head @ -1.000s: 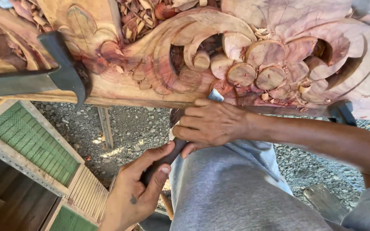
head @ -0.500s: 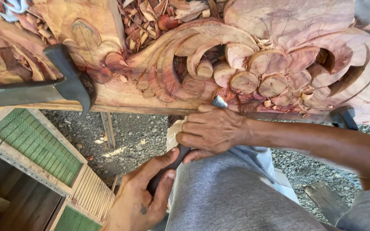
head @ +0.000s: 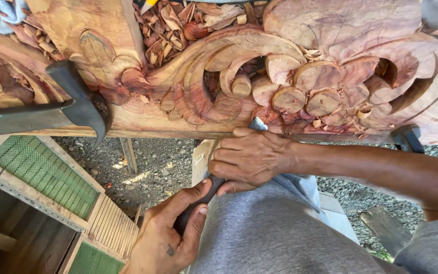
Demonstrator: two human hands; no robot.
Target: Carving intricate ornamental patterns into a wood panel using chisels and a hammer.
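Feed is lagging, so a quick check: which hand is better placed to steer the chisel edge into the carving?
Probably the right hand: it grips the chisel just behind the blade, which meets the carved wood. The left hand holds the handle end, lower down and farther from the cut.

Showing two bare hands and forearms, wearing no gloves, rings or wristbands. Left hand [head: 166,238] bearing a small dark mark, seemingly a tattoo, on the back near the base of the thumb; nails cut short. Right hand [head: 252,158] showing creased knuckles and short nails, the forearm [head: 381,175] running bare to the frame's right edge, no sleeve reaching it. Wearing grey trousers [head: 275,233] of soft, finely ribbed cloth, filling the lower middle. Showing a strip of pale blue cloth [head: 300,185] just above the grey, kind of garment unclear.
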